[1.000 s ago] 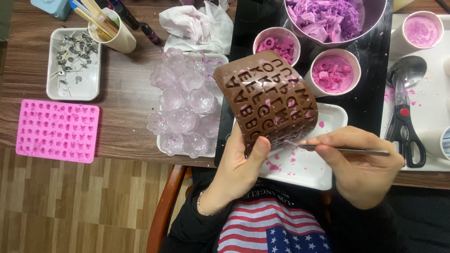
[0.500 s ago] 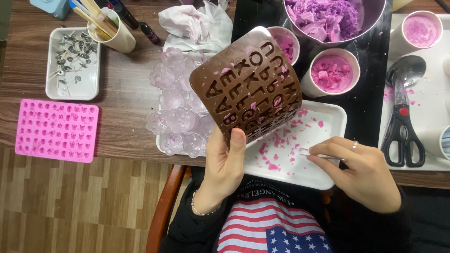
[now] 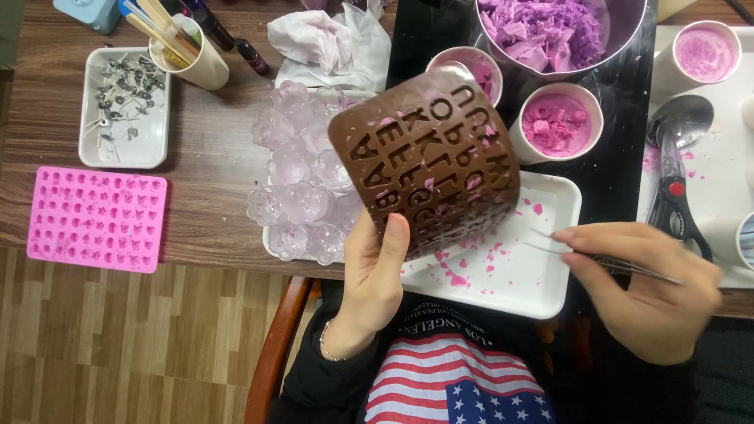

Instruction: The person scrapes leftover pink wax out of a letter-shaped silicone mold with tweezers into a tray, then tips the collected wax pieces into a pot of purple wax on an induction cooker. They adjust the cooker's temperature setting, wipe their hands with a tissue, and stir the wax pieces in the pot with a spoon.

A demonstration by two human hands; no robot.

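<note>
At the near edge of the table (image 3: 212, 204), above the white tray (image 3: 550, 298), the left hand (image 3: 375, 275) holds up a brown letter mould (image 3: 428, 177), thumb pressed on its front and the fingers hidden behind it. The mould is bent into a curve with its cavities facing the camera, likely so the pink bits stuck in the letters loosen and show. The grip of the left hand is pressed onto the mould's lower edge.

The right hand (image 3: 648, 290) is just right of the mould, over the tray's right edge. Its grip pinches thin metal tweezers (image 3: 597, 259), tips pointing left toward the mould but not touching it. The tips look slightly spread; too blurred to be sure.

The tray lies under the mould, apparently to catch fallout: pink crumbs (image 3: 463, 275) are scattered on it. A clear flower-shaped mould (image 3: 302, 188) lies partly on the tray's left end.

Toward the far edge: a metal bowl (image 3: 620, 23) of purple chunks, two small cups of pink pieces (image 3: 558, 122) (image 3: 479, 71), and a crumpled white cloth (image 3: 330, 39).

At the left side of the table: a pink mould (image 3: 98, 220) at the near edge, a small tray of metal bits (image 3: 126, 106) beyond it, and a cup of wooden sticks (image 3: 192, 55). At the right edge: scissors (image 3: 675, 204) and a spoon (image 3: 679, 118).
</note>
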